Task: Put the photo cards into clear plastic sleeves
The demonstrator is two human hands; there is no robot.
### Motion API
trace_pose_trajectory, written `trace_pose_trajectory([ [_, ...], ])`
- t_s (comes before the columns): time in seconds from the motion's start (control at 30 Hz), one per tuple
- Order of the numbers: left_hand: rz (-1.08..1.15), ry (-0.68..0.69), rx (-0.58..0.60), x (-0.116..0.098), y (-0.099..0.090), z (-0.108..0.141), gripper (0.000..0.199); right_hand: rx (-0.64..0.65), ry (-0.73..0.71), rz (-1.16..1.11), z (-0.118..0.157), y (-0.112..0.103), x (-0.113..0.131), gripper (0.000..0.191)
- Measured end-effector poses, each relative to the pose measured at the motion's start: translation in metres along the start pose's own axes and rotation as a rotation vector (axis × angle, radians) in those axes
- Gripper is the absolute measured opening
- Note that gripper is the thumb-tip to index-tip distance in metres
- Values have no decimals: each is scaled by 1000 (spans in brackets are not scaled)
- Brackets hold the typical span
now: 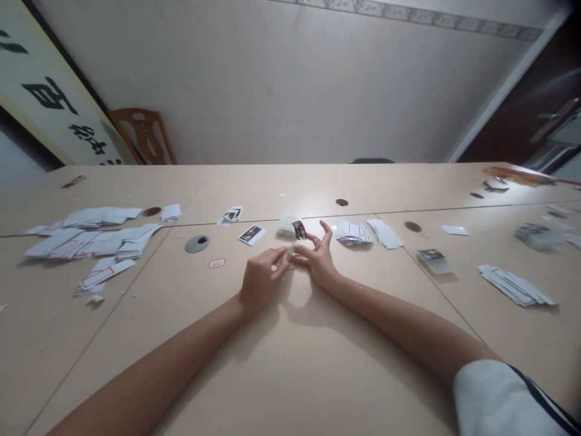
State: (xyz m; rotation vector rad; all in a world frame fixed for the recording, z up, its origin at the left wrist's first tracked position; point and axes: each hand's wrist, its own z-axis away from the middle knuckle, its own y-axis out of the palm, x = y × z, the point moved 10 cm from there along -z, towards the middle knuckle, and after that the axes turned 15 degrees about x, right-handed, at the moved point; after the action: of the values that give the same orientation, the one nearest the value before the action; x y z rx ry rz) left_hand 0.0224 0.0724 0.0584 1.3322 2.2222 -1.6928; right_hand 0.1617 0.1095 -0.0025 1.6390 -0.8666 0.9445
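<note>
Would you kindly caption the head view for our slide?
Left hand and right hand meet among cards and paper slips.

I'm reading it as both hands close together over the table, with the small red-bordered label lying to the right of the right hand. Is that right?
Not quite: the head view shows the small red-bordered label lying to the left of the left hand, not to the right of the right hand. The rest stands.

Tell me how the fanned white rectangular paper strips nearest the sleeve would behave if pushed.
The fanned white rectangular paper strips would probably slide apart, since they overlap. They look thin, so likely light. Rolling seems unlikely: they lie flat on the smooth beige tabletop.
</note>
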Motion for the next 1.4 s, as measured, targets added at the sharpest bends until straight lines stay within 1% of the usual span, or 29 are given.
trace_pose_trajectory([
  [0.13,175,-71,-31,7,-3,0,30,-23,10,-41,-5,-6,-1,104],
  [0.33,318,-187,-99,15,-10,0,24,-22,48,-134,-8,-9,-10,104],
  [0.43,371,-232,-123,21,-11,2,25,-15,49,-141,-8,-9,-11,103],
  [0.63,383,-253,-184,35,-13,5,29,-17,32,-122,-9,-12,-11,100],
  [0.8,341,-239,-195,34,-15,3,27,-1,33,-110,-9,-9,-9,102],
  [0.97,272,-220,-131,29,-11,0,28,-8,53,-97,-6,-6,-8,102],
  [1.07,197,-150,-25,19,-2,-4,32,-18,51,-103,-6,-8,-9,98],
  [1.17,-7,-62,75,5,7,-6,34,-49,48,-101,-6,-13,-10,93],
  [1.23,-148,-40,86,0,10,-5,36,-55,53,-91,-6,-15,-11,93],
  [1.27,-183,-32,86,-2,10,-5,36,-52,53,-86,-6,-15,-11,94],
  [1.33,-175,-13,99,-2,12,-6,35,-45,52,-70,-6,-14,-10,97],
  [1.4,-107,-8,126,1,14,-7,34,-43,47,-46,-6,-13,-10,99],
])
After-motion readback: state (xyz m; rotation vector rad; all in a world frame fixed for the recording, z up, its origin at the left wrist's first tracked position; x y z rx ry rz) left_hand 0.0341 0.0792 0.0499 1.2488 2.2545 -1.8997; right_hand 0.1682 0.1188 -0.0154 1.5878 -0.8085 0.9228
